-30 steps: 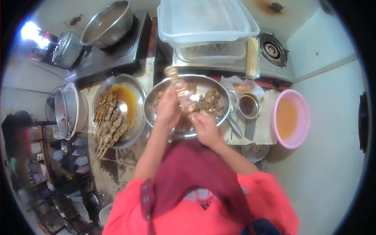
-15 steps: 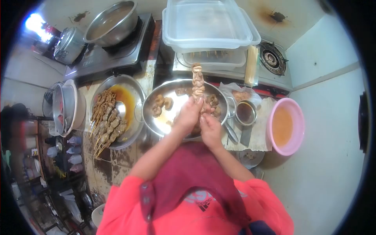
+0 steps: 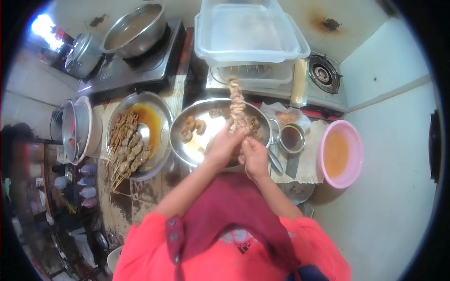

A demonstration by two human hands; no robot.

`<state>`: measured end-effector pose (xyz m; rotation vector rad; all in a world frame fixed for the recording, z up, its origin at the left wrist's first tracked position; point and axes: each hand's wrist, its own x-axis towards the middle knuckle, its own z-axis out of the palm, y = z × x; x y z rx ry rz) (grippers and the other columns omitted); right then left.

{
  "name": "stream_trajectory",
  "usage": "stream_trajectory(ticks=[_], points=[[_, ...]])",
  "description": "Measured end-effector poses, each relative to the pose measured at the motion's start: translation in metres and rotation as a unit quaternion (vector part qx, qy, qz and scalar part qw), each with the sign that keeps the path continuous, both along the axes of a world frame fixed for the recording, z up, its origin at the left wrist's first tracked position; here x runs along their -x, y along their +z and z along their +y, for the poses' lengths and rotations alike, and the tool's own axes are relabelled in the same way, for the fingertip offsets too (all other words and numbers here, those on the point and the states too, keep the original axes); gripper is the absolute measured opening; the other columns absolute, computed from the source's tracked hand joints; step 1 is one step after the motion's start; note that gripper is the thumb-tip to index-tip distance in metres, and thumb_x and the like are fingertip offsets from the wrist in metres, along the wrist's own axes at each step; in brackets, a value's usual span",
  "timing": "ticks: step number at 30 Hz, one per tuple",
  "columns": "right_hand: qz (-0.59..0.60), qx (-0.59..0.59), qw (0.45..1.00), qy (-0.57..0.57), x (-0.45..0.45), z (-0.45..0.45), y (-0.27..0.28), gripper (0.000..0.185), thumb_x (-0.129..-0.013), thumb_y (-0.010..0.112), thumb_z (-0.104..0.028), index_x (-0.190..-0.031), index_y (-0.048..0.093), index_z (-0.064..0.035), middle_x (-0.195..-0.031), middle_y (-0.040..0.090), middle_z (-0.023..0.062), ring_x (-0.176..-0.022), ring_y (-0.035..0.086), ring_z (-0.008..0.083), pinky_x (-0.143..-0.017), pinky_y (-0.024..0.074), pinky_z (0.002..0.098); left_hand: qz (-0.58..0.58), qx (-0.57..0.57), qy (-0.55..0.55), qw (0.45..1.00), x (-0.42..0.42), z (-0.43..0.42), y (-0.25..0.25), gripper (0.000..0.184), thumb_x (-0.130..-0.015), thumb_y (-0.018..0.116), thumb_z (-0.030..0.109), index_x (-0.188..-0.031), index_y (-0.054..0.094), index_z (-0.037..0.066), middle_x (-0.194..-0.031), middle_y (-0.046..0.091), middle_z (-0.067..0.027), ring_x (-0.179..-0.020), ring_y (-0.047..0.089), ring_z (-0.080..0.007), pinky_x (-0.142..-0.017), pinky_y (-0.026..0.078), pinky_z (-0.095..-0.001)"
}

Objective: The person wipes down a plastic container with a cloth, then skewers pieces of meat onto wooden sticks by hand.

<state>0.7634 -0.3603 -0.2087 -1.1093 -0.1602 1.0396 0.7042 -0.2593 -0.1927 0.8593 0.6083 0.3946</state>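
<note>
Over a two-handled metal pan point(image 3: 180, 149), a skewer of folded meat point(image 3: 237, 104) points away from me. My left hand point(image 3: 227, 144) is closed around its lower part. Just to the right, my right hand point(image 3: 254, 155) is closed in a pinch at the skewer's near end; the stick itself is mostly hidden by the fingers. Loose brown meat pieces point(image 3: 191, 127) lie in the pan, at its left side and behind my hands. Left of the pan, a metal basin point(image 3: 162, 112) holds several filled skewers point(image 3: 127, 150) beside orange-brown sauce.
Stacked clear plastic tubs point(image 3: 248, 33) stand at the back, beside a bundle of bare sticks point(image 3: 300, 82) and a burner point(image 3: 324, 74). To the right are a cup of dark sauce point(image 3: 292, 138), a knife point(image 3: 293, 166) and a pink basin point(image 3: 359, 159). A large pot point(image 3: 152, 40) sits back left.
From a blurred, leftward-leaning position over the pan, the meat skewer has come upright and a little right, with both hands following. Since half a second ago, the hands have barely moved.
</note>
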Motion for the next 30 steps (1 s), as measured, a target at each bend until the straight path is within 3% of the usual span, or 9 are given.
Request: stream_trajectory(ticks=[3,10,16,17,20,23,26,28,30], points=[[0.101,-0.124,0.987,0.022,-0.013,-0.005,0.014,0.021,-0.093,0.048,-0.018,-0.096,0.054,0.0013,-0.066,0.047,-0.0004,-0.055,0.043,0.0073,-0.047,0.0379,0.0223,-0.022,0.024,0.059,0.998,0.007,0.008,0.005,0.043,-0.088,0.055,0.024,-0.121,0.042,-0.001,-0.113,0.054,-0.0141,-0.1,0.055,-0.0206,-0.087,0.045,-0.0348],[0.105,-0.167,0.979,0.041,-0.021,-0.014,-0.005,0.024,-0.093,0.048,-0.02,-0.102,0.053,0.0017,-0.067,0.048,0.0006,-0.056,0.046,0.0105,-0.052,0.0408,0.0237,0.06,-0.043,-0.045,0.996,0.027,0.023,-0.008,0.036,-0.088,0.056,0.018,-0.117,0.046,0.0,-0.1,0.058,-0.0102,-0.092,0.057,-0.0178,-0.081,0.048,-0.0302],[-0.024,-0.032,0.999,0.029,-0.017,-0.01,0.003,0.022,-0.09,0.055,-0.019,-0.096,0.061,0.0014,-0.076,0.057,0.0011,-0.068,0.052,0.0065,-0.06,0.0421,0.0198,0.092,-0.116,-0.137,0.979,0.033,0.009,-0.003,0.02,-0.086,0.06,0.014,-0.099,0.057,-0.001,-0.082,0.061,-0.0043,-0.072,0.056,-0.0109,-0.067,0.046,-0.0242],[-0.085,-0.018,0.996,0.029,-0.018,-0.008,0.001,0.022,-0.09,0.055,-0.019,-0.094,0.061,0.0014,-0.078,0.058,0.0011,-0.07,0.052,0.0057,-0.061,0.0419,0.0193,0.126,-0.178,-0.149,0.964,0.033,0.005,0.003,0.014,-0.084,0.061,0.013,-0.088,0.06,-0.001,-0.076,0.06,-0.0022,-0.067,0.052,-0.0085,-0.063,0.044,-0.0235],[-0.201,0.018,0.978,0.048,-0.018,-0.002,-0.001,0.021,-0.09,0.055,-0.018,-0.091,0.063,0.0014,-0.081,0.06,0.0011,-0.074,0.052,0.0045,-0.064,0.0418,0.0189,0.137,-0.3,-0.166,0.929,0.04,-0.003,-0.002,0.012,-0.083,0.061,0.01,-0.083,0.061,-0.002,-0.074,0.058,-0.0015,-0.067,0.051,-0.0073,-0.062,0.043,-0.0235],[-0.151,0.044,0.98,0.123,-0.012,0.007,0.008,0.018,-0.088,0.056,-0.014,-0.092,0.062,0.0026,-0.082,0.059,0.0034,-0.078,0.053,0.0096,-0.07,0.0422,0.0236,0.164,-0.321,-0.141,0.922,0.045,-0.004,0.015,0.01,-0.083,0.06,0.008,-0.084,0.06,-0.002,-0.074,0.058,-0.0013,-0.067,0.05,-0.0066,-0.062,0.043,-0.0233],[-0.428,0.01,0.883,0.192,-0.012,0.023,0.011,0.018,-0.085,0.057,-0.01,-0.097,0.06,0.0031,-0.084,0.055,0.0078,-0.081,0.052,0.0157,-0.072,0.042,0.0268,0.129,-0.231,-0.057,0.963,0.065,0.004,0.002,0.009,-0.084,0.058,0.007,-0.087,0.06,-0.001,-0.073,0.058,-0.0011,-0.065,0.051,-0.0067,-0.059,0.044,-0.0228],[-0.452,0.001,0.878,0.158,-0.009,0.029,0.021,0.023,-0.082,0.056,-0.008,-0.103,0.059,0.0015,-0.087,0.054,0.0105,-0.082,0.052,0.0186,-0.073,0.042,0.028,0.124,-0.141,0.025,0.982,0.081,0.012,-0.002,0.008,-0.085,0.057,0.006,-0.088,0.059,0.0,-0.073,0.058,-0.0014,-0.064,0.053,-0.0074,-0.057,0.045,-0.0224],[-0.437,0.021,0.888,0.143,-0.018,0.028,0.016,0.022,-0.083,0.056,-0.008,-0.102,0.06,0.0011,-0.089,0.055,0.0097,-0.082,0.053,0.0179,-0.075,0.0424,0.0276,0.254,-0.191,0.099,0.943,0.102,0.034,0.008,0.006,-0.084,0.056,0.004,-0.087,0.06,0.0,-0.074,0.059,-0.0034,-0.061,0.054,-0.0089,-0.054,0.045,-0.0214]])
